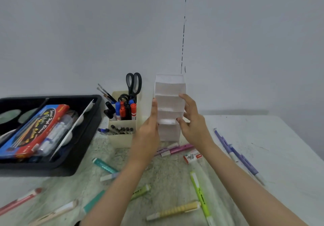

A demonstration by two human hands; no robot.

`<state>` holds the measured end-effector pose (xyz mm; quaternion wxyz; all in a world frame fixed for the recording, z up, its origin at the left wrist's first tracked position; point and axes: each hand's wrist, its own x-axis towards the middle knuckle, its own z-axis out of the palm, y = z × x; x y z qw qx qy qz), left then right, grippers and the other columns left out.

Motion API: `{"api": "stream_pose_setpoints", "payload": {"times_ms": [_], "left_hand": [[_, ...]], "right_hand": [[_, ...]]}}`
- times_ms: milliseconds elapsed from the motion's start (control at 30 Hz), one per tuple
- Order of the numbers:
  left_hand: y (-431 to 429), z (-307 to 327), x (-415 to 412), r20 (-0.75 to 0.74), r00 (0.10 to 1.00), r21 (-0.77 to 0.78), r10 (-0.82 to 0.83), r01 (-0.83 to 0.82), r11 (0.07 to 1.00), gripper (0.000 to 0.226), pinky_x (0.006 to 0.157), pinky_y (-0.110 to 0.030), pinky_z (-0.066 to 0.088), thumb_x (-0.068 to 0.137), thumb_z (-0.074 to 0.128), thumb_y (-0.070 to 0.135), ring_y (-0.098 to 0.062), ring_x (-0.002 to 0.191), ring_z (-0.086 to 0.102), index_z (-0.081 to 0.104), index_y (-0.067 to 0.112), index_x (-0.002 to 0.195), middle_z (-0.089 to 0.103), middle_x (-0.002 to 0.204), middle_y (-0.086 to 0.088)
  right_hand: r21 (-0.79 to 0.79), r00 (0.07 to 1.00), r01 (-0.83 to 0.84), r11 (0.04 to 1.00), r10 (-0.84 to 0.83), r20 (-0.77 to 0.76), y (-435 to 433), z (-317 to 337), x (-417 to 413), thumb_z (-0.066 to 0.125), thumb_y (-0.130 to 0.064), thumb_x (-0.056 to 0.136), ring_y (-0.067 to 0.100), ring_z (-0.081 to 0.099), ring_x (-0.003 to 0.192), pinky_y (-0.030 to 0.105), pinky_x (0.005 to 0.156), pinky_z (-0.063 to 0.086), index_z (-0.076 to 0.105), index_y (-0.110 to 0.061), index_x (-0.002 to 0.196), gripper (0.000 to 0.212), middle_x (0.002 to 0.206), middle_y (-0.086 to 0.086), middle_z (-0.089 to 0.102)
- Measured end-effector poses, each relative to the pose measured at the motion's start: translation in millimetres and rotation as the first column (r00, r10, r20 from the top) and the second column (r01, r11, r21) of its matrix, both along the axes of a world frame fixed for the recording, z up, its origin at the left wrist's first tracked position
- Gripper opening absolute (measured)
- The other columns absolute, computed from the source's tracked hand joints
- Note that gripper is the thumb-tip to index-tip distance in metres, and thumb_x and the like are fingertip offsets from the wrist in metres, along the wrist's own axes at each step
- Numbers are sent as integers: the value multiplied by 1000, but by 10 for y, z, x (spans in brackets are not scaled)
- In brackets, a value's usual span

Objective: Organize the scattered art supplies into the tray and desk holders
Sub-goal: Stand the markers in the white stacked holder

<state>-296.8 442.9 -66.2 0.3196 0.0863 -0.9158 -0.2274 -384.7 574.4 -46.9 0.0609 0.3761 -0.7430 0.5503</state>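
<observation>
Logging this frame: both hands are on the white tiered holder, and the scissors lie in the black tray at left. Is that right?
Not quite. In the head view the left hand and right hand are on the white tiered holder, but the scissors stand handles-up in the cream desk holder among the markers, not in the black tray.

Mid-frame, my left hand [149, 129] presses straight fingers against the white holder [171, 89]; my right hand [192, 120] curls its fingers round it.
</observation>
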Motion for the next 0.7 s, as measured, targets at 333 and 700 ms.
{"api": "stream_pose_setpoints", "payload": {"times_ms": [333,700], "left_hand": [[4,-133,111,-23,999,87,41,-39,995,99,41,-25,39,91,50,2,-15,43,47,-26,45,138,50,55,-3],[-6,-206,170,32,999,122,-6,2,993,103,45,-24,44,90,50,2,-16,53,53,-29,50,136,57,70,-7]], "right_hand": [[52,989,-103,993,108,-103,-78,-77,12,46,10,91,13,30,140,29,110,36,19,-55,140,85,144,-32,29],[125,991,-94,988,105,-85,-28,-109,49,46,4,94,12,31,139,30,112,33,8,-63,138,88,147,-31,24]]}}
